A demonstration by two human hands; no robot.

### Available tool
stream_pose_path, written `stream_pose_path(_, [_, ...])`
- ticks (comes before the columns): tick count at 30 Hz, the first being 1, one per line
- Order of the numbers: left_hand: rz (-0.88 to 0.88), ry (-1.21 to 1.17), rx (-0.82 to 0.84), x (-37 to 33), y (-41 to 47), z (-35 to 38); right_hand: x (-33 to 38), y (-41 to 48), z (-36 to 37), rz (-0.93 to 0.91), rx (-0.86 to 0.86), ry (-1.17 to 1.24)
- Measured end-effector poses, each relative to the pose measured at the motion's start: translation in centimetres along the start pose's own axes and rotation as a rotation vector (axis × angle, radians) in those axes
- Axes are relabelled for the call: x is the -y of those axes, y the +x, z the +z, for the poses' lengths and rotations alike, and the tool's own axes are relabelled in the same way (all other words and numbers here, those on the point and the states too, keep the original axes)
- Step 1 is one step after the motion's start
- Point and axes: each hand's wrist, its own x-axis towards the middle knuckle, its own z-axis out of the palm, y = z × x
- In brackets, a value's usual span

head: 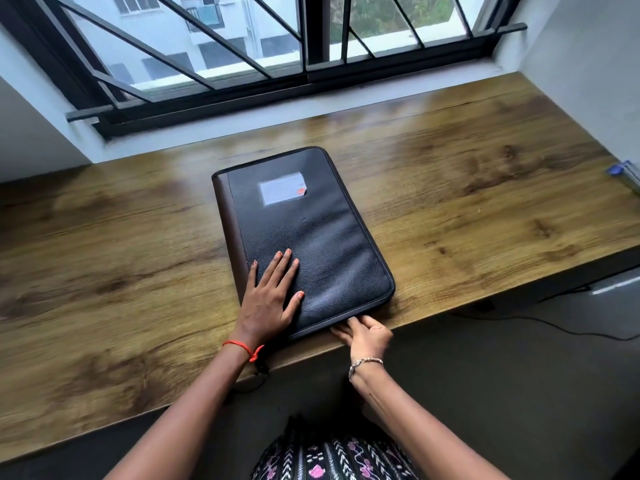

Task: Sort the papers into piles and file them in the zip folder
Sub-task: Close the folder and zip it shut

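Closest to the lens, a black cloth with a white and pink pattern (332,459) is seen at the bottom edge, cut off by the frame; both forearms are cut off there as well. The left hand (268,296), with a red thread bracelet (242,348) at the wrist, is laid flat on the near left corner of a black, rectangular, grained zip folder (311,230). Its fingers are straight, a little apart, and pressed on the cover.

The right hand (367,336), with a beaded bracelet (365,362) at the wrist, is placed at the near edge of the zip folder. Thumb and forefinger are closed together on the zip line, but what exactly is pinched is too small to be made out. The other fingers are blurred.

The zip folder is closed, so its inside is hidden. It is laid flat near the middle of the brown wood-grain surface (104,271), close to the front edge and turned a little. A brown strip (230,230) is seen along its left side and a white label (282,188) on its cover; the writing cannot be read.

The surface is set between white walls under a window with dark bars (242,46), and the view outside is blurred. At the right edge a blue object (623,171) is cut off and cannot be identified. A dark cable (554,323) is seen below on the right.
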Motion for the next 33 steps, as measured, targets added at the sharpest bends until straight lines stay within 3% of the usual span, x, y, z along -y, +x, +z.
stream_pose_path(13, [-0.068, -0.028, -0.030, -1.1, 0.8, -0.8, 2.6, 3.9, -2.4, -0.294, -0.145, -0.312])
stream_pose_path(21, [-0.146, 0.001, -0.089, -2.2, 1.7, -0.7, 4.6, 4.2, -3.2, -0.409, -0.133, -0.565])
stream_pose_path(27, [-0.171, 0.007, -0.120, -2.5, 2.1, -0.6, 6.9, 4.1, -3.6, -0.375, -0.022, -0.729])
stream_pose_path(33, [-0.202, 0.038, -0.109, -3.3, 3.0, -0.8, 9.9, 5.3, -3.3, -0.180, 0.144, -0.620])
